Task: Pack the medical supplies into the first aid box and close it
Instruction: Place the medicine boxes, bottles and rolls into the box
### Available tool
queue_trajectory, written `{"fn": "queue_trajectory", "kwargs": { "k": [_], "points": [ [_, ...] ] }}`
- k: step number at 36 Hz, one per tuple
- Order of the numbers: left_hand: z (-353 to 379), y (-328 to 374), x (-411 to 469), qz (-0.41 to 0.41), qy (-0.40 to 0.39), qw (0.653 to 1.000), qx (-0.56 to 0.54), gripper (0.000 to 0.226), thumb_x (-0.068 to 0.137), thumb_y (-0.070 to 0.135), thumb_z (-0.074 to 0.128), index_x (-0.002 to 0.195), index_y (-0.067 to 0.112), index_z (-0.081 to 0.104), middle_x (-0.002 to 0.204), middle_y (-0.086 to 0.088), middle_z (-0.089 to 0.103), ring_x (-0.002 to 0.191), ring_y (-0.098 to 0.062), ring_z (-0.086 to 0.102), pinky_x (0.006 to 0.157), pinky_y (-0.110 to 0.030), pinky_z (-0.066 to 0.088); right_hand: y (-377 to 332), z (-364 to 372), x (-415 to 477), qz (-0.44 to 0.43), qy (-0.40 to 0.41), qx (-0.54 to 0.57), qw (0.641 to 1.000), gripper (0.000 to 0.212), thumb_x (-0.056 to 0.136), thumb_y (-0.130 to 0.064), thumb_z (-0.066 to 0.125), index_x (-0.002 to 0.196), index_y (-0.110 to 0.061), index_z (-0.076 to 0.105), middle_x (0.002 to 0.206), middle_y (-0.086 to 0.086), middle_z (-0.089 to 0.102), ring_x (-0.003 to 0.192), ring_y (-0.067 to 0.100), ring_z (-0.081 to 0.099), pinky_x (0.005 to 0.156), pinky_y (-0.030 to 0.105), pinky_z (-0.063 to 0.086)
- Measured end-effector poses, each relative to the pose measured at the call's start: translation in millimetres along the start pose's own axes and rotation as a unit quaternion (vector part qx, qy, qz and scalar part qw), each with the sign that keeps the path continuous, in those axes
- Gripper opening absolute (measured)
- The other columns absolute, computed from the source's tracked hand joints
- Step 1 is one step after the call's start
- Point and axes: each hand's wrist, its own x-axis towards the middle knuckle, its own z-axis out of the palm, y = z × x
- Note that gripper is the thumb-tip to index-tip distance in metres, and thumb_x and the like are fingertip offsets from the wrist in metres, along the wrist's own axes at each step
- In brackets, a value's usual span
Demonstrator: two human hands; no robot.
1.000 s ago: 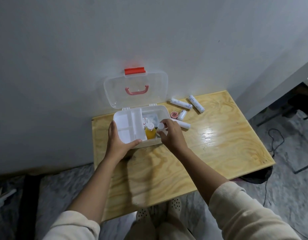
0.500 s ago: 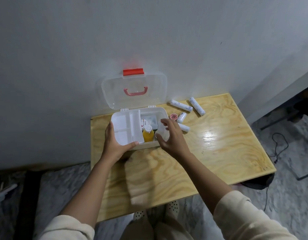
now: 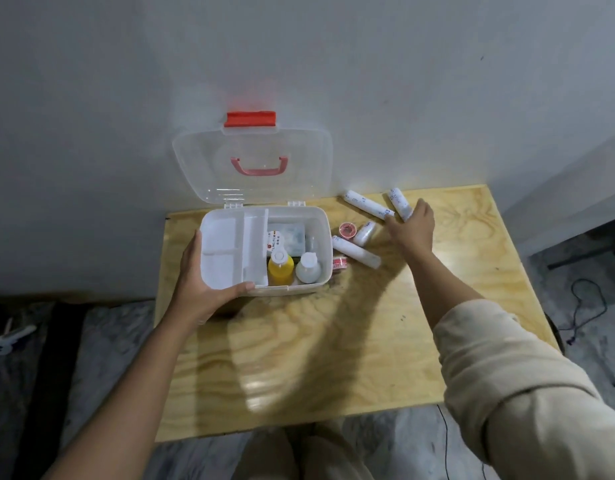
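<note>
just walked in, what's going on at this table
A person is packing a first aid box, whose clear lid stands open against the wall. The left hand steadies the box's near left corner. A yellow bottle and a white bottle already stand inside. The right hand reaches, empty, toward the bandage rolls lying on the wooden table.

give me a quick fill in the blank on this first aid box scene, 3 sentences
1. The lid of the first aid box stands ____.
2. Beside the yellow bottle in the box stands a ____ bottle.
3. The ____ hand steadies the box while the other hand reaches toward the rolls on the table.

Missing words: open; white; left
</note>
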Motion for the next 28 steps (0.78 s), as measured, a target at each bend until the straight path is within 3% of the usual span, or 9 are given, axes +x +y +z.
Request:
{"fn": "queue_trajectory", "kwargs": {
  "k": [3,7,9,12,17,23,26,28],
  "points": [
    [0.6,7.1,-3.2,-0.006,0.003,1.0,-0.021,0.128,0.038,0.06,0.081,0.147,0.042,0.016,0.15,0.019,0.022,0.135,0.003,0.023,0.109,-0.026,0.026,-2.2,8.8,10.8,-0.038,-0.022,-0.05,0.998,0.062,0.084,-0.031,0.061,0.131,0.0,0.035,0.136,0.021,0.04,0.128,0.033,0.034,0.107,0.04,0.03],
    [1.7,19.1,-7.0,0.006,0.01,0.999,-0.038,0.102,0.037,0.057,0.078,0.119,0.065,0.018,0.126,0.039,0.028,0.11,0.037,0.022,0.086,0.008,0.022,-10.5,18.4,12.3,-0.075,-0.005,-0.098,0.992,0.054,0.081,-0.03,0.061,0.121,0.001,0.044,0.125,0.022,0.048,0.119,0.036,0.041,0.1,0.042,0.035],
    [0.8,21.2,-7.6,0.004,0.008,0.999,-0.035,0.1,0.037,0.056,0.078,0.116,0.066,0.017,0.124,0.043,0.025,0.107,0.041,0.019,0.082,0.011,0.021,-15.0,21.1,12.7,-0.083,-0.011,-0.102,0.991,0.054,0.08,-0.029,0.063,0.121,0.0,0.044,0.125,0.021,0.048,0.118,0.036,0.042,0.099,0.043,0.036],
    [0.5,19.0,-6.9,-0.001,0.007,0.999,-0.033,0.108,0.038,0.058,0.081,0.124,0.065,0.017,0.131,0.039,0.028,0.118,0.03,0.024,0.093,0.001,0.023,-20.6,25.3,12.1,-0.117,-0.023,-0.105,0.987,0.053,0.078,-0.028,0.067,0.119,-0.001,0.046,0.123,0.02,0.05,0.116,0.036,0.044,0.095,0.043,0.038],
    [1.5,20.0,-8.9,-0.005,0.009,0.999,-0.035,0.1,0.036,0.056,0.077,0.114,0.067,0.016,0.12,0.044,0.025,0.102,0.044,0.019,0.077,0.014,0.021,-30.7,33.1,9.3,-0.158,-0.061,-0.132,0.977,0.051,0.079,-0.029,0.066,0.122,-0.008,0.048,0.121,0.015,0.053,0.111,0.034,0.049,0.088,0.042,0.041],
    [0.6,12.1,-7.0,-0.002,0.007,0.999,-0.037,0.106,0.038,0.058,0.08,0.123,0.067,0.017,0.125,0.046,0.023,0.113,0.032,0.025,0.091,-0.001,0.025,-35.9,34.7,5.3,-0.16,-0.066,-0.173,0.97,0.042,0.085,-0.024,0.061,0.119,-0.004,0.049,0.12,0.018,0.051,0.111,0.036,0.046,0.087,0.043,0.04],
    [-0.7,4.1,-2.3,-0.009,0.0,0.999,-0.031,0.12,0.039,0.061,0.086,0.14,0.051,0.023,0.147,0.024,0.028,0.136,0.0,0.029,0.111,-0.034,0.033,-33.4,30.9,2.0,-0.135,-0.065,-0.149,0.977,0.041,0.086,-0.023,0.061,0.118,-0.001,0.048,0.12,0.019,0.051,0.112,0.036,0.046,0.089,0.043,0.04],
    [-1.0,1.7,-1.2,-0.011,-0.003,1.0,-0.024,0.128,0.039,0.062,0.087,0.146,0.043,0.02,0.152,0.012,0.028,0.139,-0.011,0.03,0.112,-0.046,0.034,-33.0,24.7,-2.0,-0.12,-0.056,-0.101,0.986,0.042,0.086,-0.022,0.06,0.12,0.0,0.047,0.121,0.02,0.05,0.113,0.036,0.045,0.091,0.043,0.04]
  ]
}}
